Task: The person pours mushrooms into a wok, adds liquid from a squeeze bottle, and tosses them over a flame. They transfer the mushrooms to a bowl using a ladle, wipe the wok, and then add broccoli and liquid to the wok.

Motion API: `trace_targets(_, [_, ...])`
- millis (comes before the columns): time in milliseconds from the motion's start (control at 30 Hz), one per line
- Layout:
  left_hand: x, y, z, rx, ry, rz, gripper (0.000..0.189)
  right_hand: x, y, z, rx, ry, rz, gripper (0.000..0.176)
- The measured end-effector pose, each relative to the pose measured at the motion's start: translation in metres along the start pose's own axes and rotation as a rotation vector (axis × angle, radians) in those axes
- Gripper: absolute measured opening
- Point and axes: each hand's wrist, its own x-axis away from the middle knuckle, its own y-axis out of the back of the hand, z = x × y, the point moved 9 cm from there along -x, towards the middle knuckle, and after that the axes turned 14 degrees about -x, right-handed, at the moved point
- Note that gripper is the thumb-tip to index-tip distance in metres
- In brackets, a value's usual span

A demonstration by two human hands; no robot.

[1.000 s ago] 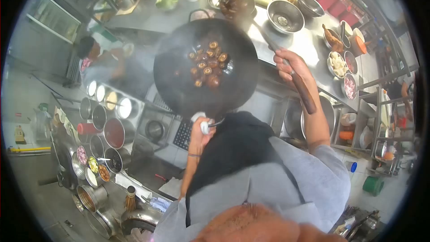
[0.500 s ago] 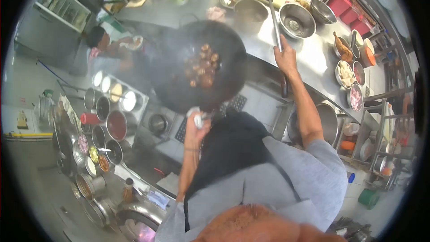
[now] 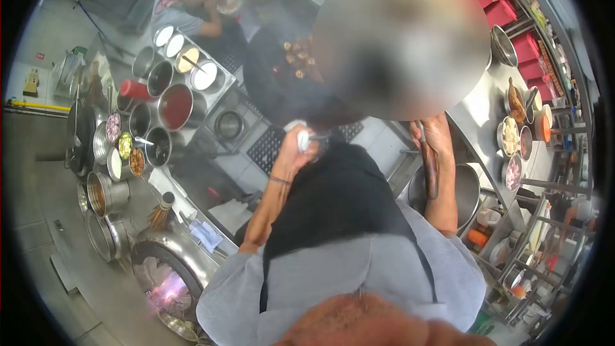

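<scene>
My left hand [image 3: 295, 152] is closed round the near side of a dark wok [image 3: 272, 99], with a white cloth [image 3: 298, 129] in its grip. Several browned, glossy food pieces [image 3: 296, 57] lie in the wok, and steam hangs about it. A round blurred patch covers the wok's right part and the counter beyond. My right hand [image 3: 437, 134] grips the long handle of a ladle [image 3: 432, 173], whose wooden end points back along my forearm. The ladle's head is hidden by the blur.
Metal pots of sauce [image 3: 176, 106] and small bowls stand at left. A flame burns in the stove [image 3: 168, 288] at lower left. Another person [image 3: 186, 9] works at upper left. Ingredient bowls [image 3: 510, 136] line the counter at right.
The view has turned, and the wok and both hands appear higher in it. My right hand has come lower relative to the counter with the ladle. A blurred patch now covers the upper middle.
</scene>
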Motion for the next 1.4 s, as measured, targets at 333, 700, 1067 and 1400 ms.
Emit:
trace_targets(333, [0.029,0.008,-0.015,-0.425,-0.523,-0.304,0.004,-0.002,-0.060,-0.048,0.399,0.048,0.037,0.044])
trace_targets(700, [0.030,0.051,0.063,0.033,0.150,-0.079,0.020,0.045,-0.039,-0.172,-0.720,-0.857,0.040,0.022])
trace_targets(1067, [0.025,0.046,0.054,-0.038,0.114,0.027,0.018,0.009,0.027,-0.032,-0.566,-0.299,0.045,0.016])
trace_targets(1400, [-0.003,0.035,0.036,-0.085,0.091,0.033,0.019,-0.131,0.108,0.060,0.444,0.202,-0.280,0.051])
